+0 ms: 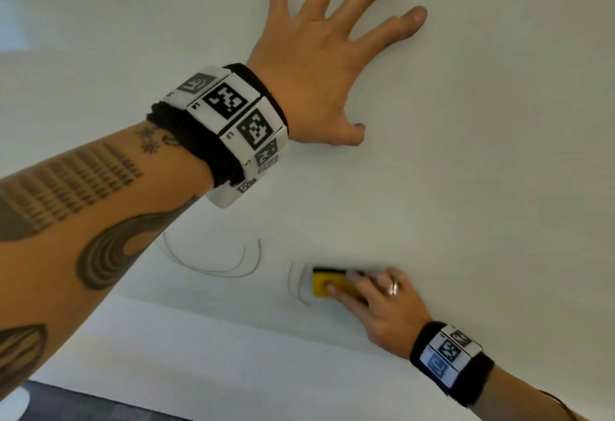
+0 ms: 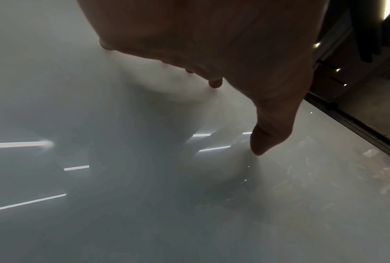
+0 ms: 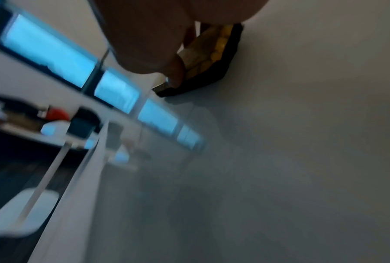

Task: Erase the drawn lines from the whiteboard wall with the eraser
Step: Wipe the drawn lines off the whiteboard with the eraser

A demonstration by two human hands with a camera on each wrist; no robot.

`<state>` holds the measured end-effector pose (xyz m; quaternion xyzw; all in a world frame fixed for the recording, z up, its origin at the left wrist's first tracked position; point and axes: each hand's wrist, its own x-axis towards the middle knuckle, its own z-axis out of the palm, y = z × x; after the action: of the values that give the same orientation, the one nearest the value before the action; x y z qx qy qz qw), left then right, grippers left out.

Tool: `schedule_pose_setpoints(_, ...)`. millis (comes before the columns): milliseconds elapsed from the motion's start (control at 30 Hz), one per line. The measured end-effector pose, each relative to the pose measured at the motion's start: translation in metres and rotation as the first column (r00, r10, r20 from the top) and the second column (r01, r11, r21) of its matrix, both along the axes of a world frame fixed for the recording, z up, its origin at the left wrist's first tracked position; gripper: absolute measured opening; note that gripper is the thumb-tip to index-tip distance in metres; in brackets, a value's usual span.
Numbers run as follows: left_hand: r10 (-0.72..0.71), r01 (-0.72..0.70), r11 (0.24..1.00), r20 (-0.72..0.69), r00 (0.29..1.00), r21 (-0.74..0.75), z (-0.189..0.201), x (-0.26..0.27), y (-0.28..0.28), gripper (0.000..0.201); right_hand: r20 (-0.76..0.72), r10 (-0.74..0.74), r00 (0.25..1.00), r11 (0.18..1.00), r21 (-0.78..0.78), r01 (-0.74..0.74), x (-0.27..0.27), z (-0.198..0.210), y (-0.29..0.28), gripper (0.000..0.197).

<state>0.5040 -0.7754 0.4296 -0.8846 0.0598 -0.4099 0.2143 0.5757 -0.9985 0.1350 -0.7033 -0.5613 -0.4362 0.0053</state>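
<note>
I see my right hand (image 1: 376, 301) pressing the yellow block eraser (image 1: 327, 282) on the glossy whiteboard wall (image 1: 482, 154), fingers (image 1: 339, 291) gripping it beside thin curved pencil-grey lines (image 1: 216, 261); my left hand (image 1: 319, 61) lies flat, fingers spread.

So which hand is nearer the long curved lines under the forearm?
Right. The right hand presses the eraser on the wall just beside the curved lines; the left hand is spread flat on the whiteboard wall well above them.

Blue-lit windows (image 3: 47, 46) run along the far wall in the blurred right wrist view, a red object (image 3: 58, 113) sits on a white shelf (image 3: 61, 137) below them, and dark floor (image 1: 83, 402) shows under the wall's white base.
</note>
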Motion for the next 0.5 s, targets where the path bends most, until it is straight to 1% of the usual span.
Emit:
schedule_pose_setpoints(67, 0.005, -0.005, 1.000, 0.008, 1.000, 0.010, -0.001, 0.000, -0.001, 0.113, -0.015, -0.031, 0.999, 0.973, 0.227, 0.033, -0.004, 0.038, 0.036, 0.050)
schedule_pose_setpoints(100, 0.005, -0.005, 1.000, 0.008, 1.000, 0.013, 0.000, 0.001, -0.001, 0.112, -0.029, -0.028, 0.999, 0.955, 0.296, 0.035, -0.007, 0.045, 0.054, 0.049)
schedule_pose_setpoints(133, 0.003, -0.003, 1.000, 0.004, 1.000, 0.011, 0.000, 0.000, -0.001, 0.112, -0.038, -0.013, 0.999, 0.951, 0.308, 0.024, -0.011, 0.042, 0.068, 0.047)
schedule_pose_setpoints(167, -0.002, 0.002, 1.000, -0.004, 1.000, 0.007, 0.001, -0.002, -0.002, 0.110, -0.041, 0.005, 0.999, 0.967, 0.256, 0.005, -0.015, 0.026, 0.076, 0.044)
schedule_pose_setpoints(233, -0.018, 0.018, 1.000, -0.007, 1.000, -0.002, 0.002, -0.008, 0.002, 0.105, -0.027, 0.019, 0.999, 1.000, 0.024, -0.018, -0.020, -0.026, 0.070, 0.041)
schedule_pose_setpoints(267, -0.027, 0.028, 1.000, 0.007, 1.000, -0.009, 0.002, -0.013, 0.008, 0.101, -0.025, 0.001, 1.000, 0.995, -0.097, -0.004, -0.019, -0.050, 0.057, 0.040)
schedule_pose_setpoints(300, -0.031, 0.032, 0.999, 0.029, 0.999, -0.014, 0.002, -0.019, 0.015, 0.097, -0.030, -0.023, 0.999, 0.983, -0.185, 0.017, -0.017, -0.066, 0.039, 0.039)
schedule_pose_setpoints(333, -0.025, 0.026, 1.000, 0.055, 0.998, -0.013, 0.001, -0.025, 0.027, 0.094, -0.040, -0.036, 0.999, 0.974, -0.226, 0.026, -0.014, -0.073, 0.025, 0.039)
schedule_pose_setpoints(367, -0.010, 0.011, 1.000, 0.080, 0.997, -0.008, -0.001, -0.031, 0.040, 0.091, -0.051, -0.050, 0.997, 0.973, -0.227, 0.037, -0.012, -0.069, 0.017, 0.040)
schedule_pose_setpoints(400, 0.006, -0.006, 1.000, 0.097, 0.995, -0.003, -0.002, -0.037, 0.055, 0.088, -0.052, -0.057, 0.997, 0.980, -0.194, 0.046, -0.011, -0.058, 0.015, 0.042)
schedule_pose_setpoints(433, 0.021, -0.021, 1.000, 0.104, 0.994, -0.001, -0.003, -0.042, 0.069, 0.087, -0.027, -0.055, 0.998, 0.991, -0.126, 0.051, -0.012, -0.041, 0.019, 0.045)
schedule_pose_setpoints(500, 0.052, -0.051, 0.999, 0.106, 0.993, -0.016, -0.005, -0.049, 0.096, 0.087, 0.020, -0.076, 0.997, 0.993, 0.096, 0.074, -0.019, 0.009, 0.043, 0.051)
